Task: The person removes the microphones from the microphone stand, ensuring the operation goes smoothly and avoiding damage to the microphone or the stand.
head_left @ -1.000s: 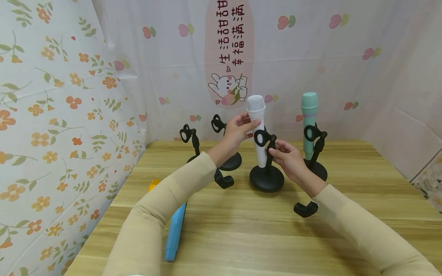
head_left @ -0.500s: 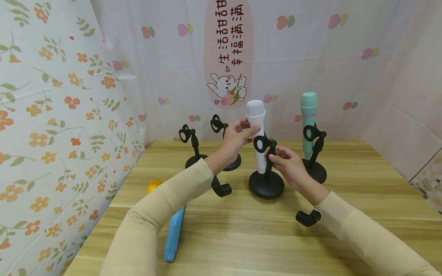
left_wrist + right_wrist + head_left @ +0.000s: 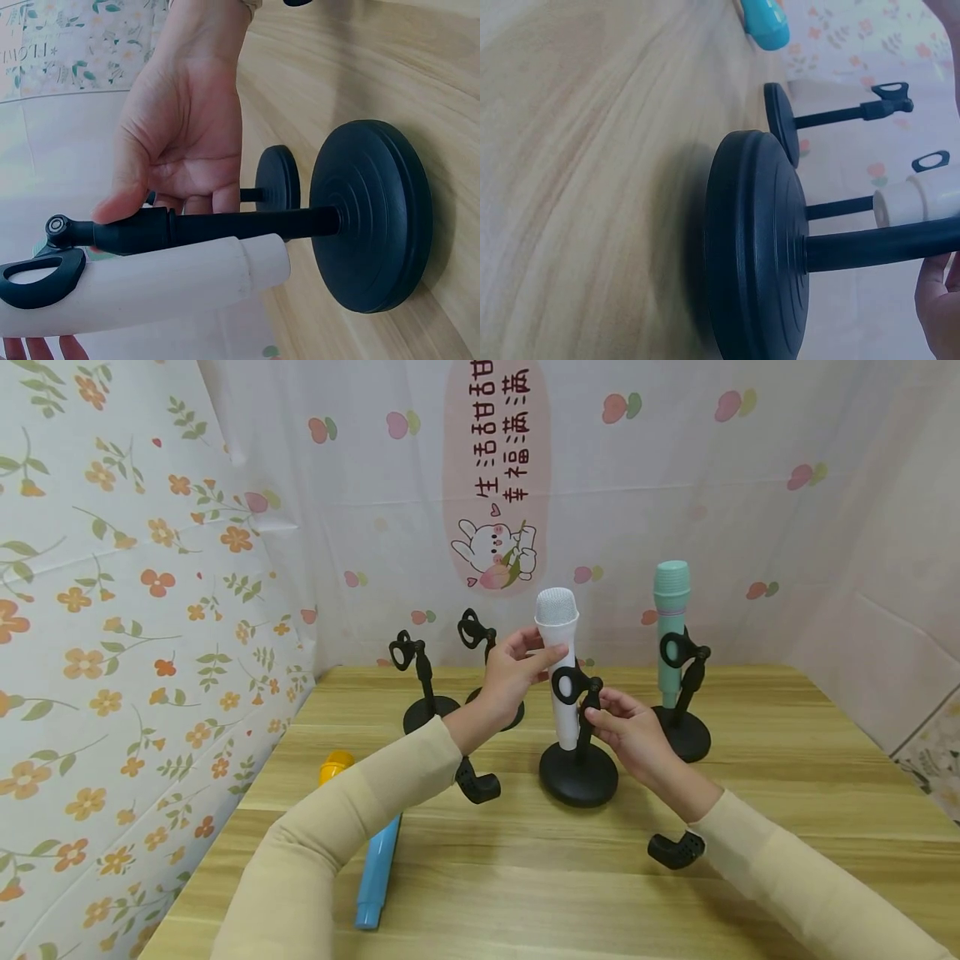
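Note:
A white microphone stands slightly tilted in the ring clip of a black desk microphone stand. My left hand grips the microphone's body just below its mesh head. My right hand pinches the stand's upright under the clip; in the left wrist view its thumb lies along the black pole. The microphone's lower end hangs beside the pole, apart from the round base. In the right wrist view the base appears close up, on the table.
A mint-green microphone stands in another stand at right. Two stands hold no microphone, one far left, one partly behind my left hand. My left sleeve partly hides a blue microphone body and an orange microphone head.
The white microphone and its stand have slid toward me together, with both hands keeping their hold. The other stands and microphones have stayed in place.

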The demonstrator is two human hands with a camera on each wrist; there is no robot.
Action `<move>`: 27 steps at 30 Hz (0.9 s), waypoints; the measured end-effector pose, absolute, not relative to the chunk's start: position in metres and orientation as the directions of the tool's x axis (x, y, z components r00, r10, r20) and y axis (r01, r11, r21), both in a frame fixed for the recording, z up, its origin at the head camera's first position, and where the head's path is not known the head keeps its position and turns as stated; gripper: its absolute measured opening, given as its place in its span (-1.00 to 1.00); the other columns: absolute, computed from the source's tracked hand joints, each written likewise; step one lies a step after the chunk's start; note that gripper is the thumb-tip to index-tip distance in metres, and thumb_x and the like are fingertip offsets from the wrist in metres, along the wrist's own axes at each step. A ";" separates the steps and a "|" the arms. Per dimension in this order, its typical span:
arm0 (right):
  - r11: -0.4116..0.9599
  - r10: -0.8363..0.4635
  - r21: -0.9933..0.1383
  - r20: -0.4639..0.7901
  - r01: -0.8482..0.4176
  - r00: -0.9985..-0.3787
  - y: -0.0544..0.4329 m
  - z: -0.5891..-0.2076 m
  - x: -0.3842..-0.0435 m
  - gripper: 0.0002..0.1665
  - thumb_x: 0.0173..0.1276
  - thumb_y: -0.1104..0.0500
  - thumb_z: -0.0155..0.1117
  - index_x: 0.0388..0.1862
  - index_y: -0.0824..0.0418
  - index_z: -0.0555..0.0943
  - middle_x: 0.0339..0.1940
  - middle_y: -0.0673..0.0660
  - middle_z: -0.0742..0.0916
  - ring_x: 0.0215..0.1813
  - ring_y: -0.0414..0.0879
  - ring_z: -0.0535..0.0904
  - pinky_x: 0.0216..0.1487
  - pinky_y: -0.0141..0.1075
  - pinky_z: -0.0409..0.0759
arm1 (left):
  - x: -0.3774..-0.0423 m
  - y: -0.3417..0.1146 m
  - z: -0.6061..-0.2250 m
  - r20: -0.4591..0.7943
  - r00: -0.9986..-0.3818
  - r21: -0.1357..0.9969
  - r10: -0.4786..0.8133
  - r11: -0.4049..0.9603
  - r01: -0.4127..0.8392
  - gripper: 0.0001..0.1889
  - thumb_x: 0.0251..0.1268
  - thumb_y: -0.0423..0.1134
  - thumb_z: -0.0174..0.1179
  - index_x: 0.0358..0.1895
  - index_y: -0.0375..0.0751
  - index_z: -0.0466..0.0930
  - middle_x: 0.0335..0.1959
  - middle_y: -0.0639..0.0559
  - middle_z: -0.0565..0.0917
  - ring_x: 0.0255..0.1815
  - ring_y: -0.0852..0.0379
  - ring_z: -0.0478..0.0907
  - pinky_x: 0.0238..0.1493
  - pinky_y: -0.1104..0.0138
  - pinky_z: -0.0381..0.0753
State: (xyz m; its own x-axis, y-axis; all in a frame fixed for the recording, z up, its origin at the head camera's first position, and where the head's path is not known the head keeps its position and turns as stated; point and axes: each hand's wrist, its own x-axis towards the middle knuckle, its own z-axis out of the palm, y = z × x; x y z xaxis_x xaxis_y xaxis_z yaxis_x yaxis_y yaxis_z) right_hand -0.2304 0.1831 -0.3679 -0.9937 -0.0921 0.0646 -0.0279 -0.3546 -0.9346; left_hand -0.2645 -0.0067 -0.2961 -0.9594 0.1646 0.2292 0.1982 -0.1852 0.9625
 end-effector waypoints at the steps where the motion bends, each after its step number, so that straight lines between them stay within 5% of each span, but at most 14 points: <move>1: -0.351 -0.093 -0.936 0.064 -0.028 -0.994 0.183 -0.369 -0.230 -0.77 0.32 0.36 0.31 -0.27 0.00 0.67 -0.27 0.00 0.58 -0.20 -0.21 0.59 -0.10 -0.37 0.62 | -0.264 -0.007 -0.297 0.226 -0.960 0.963 0.163 -0.183 0.195 -0.65 0.22 -0.22 0.37 0.07 -0.15 0.59 -0.09 0.02 0.64 -0.08 0.07 0.56 -0.07 0.18 0.60; 27: -0.355 -0.109 -0.935 0.048 -0.006 -0.993 0.181 -0.378 -0.217 -0.76 0.30 0.38 0.32 -0.31 0.01 0.67 -0.27 -0.01 0.56 -0.18 -0.22 0.61 -0.07 -0.36 0.61 | -0.249 -0.011 -0.307 0.210 -0.962 0.969 0.176 -0.167 0.181 -0.59 0.22 -0.23 0.38 0.12 -0.19 0.56 -0.06 -0.02 0.63 -0.05 0.08 0.57 -0.03 0.22 0.61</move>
State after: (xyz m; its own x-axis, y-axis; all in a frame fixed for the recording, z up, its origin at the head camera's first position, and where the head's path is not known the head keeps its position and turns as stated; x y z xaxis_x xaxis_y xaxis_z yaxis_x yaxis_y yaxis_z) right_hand -0.2167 0.1809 -0.3776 -0.9929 -0.1089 0.0480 -0.0063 -0.3549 -0.9349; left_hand -0.2489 -0.0109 -0.3075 -0.9617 0.1761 0.2099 0.1810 -0.1667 0.9692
